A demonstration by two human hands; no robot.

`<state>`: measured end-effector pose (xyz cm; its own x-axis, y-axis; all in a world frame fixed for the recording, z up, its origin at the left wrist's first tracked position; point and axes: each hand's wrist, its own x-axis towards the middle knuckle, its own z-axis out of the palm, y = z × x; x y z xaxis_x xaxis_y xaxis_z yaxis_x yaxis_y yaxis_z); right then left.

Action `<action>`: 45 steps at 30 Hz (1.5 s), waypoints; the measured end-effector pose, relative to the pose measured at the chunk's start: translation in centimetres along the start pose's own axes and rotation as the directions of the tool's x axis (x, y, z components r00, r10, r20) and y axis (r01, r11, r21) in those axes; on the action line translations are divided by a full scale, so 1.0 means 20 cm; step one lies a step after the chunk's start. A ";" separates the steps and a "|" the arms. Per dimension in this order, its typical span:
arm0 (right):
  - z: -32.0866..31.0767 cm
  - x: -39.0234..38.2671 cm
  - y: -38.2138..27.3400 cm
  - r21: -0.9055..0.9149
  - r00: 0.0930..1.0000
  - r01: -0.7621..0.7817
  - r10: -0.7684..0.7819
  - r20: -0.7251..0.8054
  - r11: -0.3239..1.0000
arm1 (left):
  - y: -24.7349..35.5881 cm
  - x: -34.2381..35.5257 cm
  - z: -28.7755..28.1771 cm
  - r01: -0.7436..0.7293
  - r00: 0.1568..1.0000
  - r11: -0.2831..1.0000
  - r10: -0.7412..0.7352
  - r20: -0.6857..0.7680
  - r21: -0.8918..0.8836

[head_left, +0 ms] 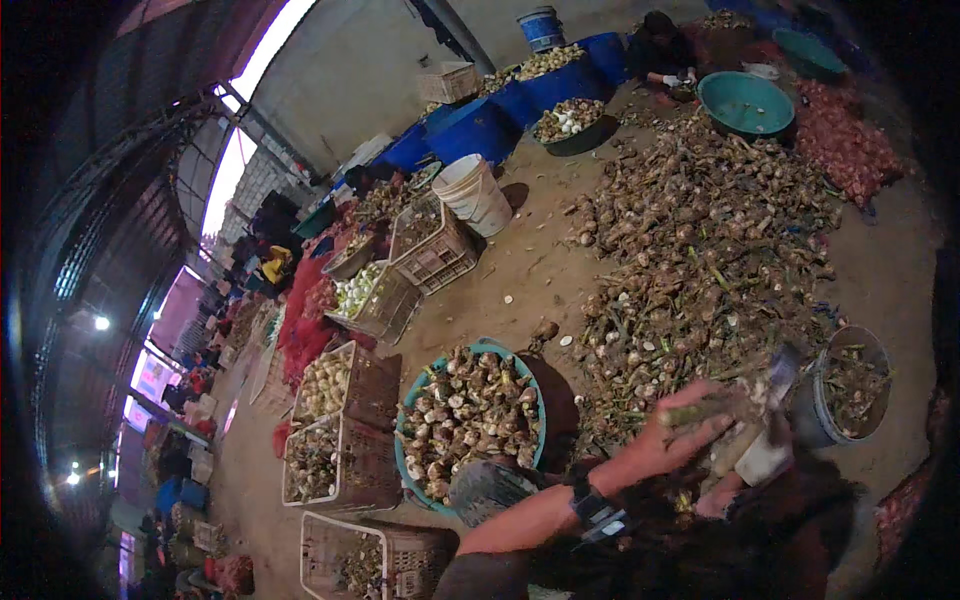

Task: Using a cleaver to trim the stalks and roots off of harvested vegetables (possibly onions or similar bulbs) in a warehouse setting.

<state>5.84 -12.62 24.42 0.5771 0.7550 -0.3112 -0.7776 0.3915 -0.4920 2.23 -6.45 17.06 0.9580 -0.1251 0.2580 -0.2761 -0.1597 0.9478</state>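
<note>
Near and right of the teal basin (410,400), the left hand (672,440) grips a garlic stalk (700,408) above the lap, while the right hand (735,480) holds a knife (775,385) beside the bucket (850,385).

Your left hand (672,432) is smeared by motion, so you cannot tell how its fingers close on the stalk (700,408). Your right hand (722,492) is mostly hidden behind the blurred blade (765,425) and the dark lap. The crate (350,555) runs off the lower edge. The people (270,262) far left are too small to make out.
</note>
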 end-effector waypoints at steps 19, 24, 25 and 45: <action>-1.05 -0.02 0.19 -0.762 0.699 0.516 -0.322 0.639 -0.392 | -0.50 -0.23 -0.10 0.364 0.898 0.927 -0.374 0.233 0.086; -1.07 0.04 0.29 -0.923 0.851 0.314 -0.497 0.171 0.221 | -0.55 -0.19 -0.04 0.558 0.826 0.825 -0.541 0.157 -0.092; -1.04 0.05 0.29 -0.901 0.885 0.201 -0.465 -0.001 0.385 | -0.56 -0.20 -0.08 0.661 0.750 0.749 -0.658 0.072 -0.050; -1.04 -0.01 0.35 -0.897 0.914 -0.046 -0.381 0.140 -0.440 | -0.67 -0.29 -0.11 0.305 0.950 0.923 -0.311 -0.010 0.236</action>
<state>5.49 -21.08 4.22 0.7887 0.6145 0.0162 0.5393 -0.6791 -0.4980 0.63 -1.35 3.34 0.9971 -0.0593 -0.0479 0.0188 -0.4170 0.9087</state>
